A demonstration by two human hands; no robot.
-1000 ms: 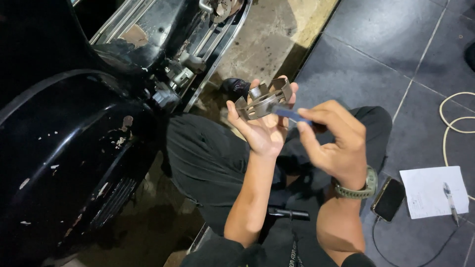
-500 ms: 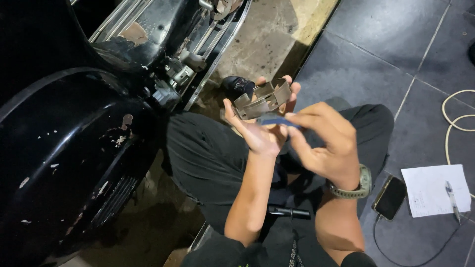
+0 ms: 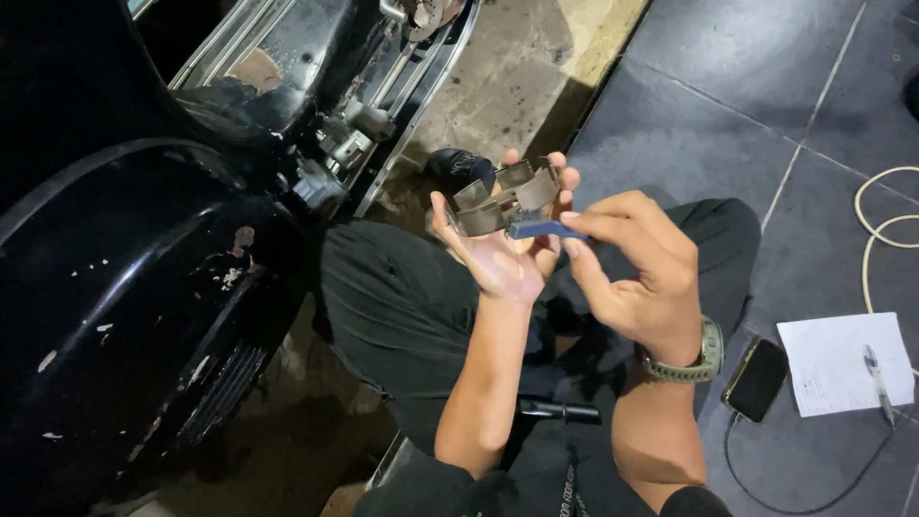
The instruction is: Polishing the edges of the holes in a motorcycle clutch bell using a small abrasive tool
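Your left hand (image 3: 503, 254) grips a curved metal part (image 3: 503, 201), held up over your lap beside the black scooter (image 3: 144, 287). Your right hand (image 3: 637, 278) pinches a small blue tool (image 3: 538, 230), its tip touching the part. A phone (image 3: 756, 378), paper (image 3: 847, 364) and pen (image 3: 878, 383) lie on the tiled floor.

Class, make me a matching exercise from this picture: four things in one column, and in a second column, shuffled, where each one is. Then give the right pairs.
Things
1. metal part
2. blue strip
3. pen
4. phone

Places
A. lying on the white paper
B. pinched in the right hand
C. on the tiled floor beside the paper, a cable plugged in
D. held in the left hand

Pairs: 1-D, 2-B, 3-A, 4-C
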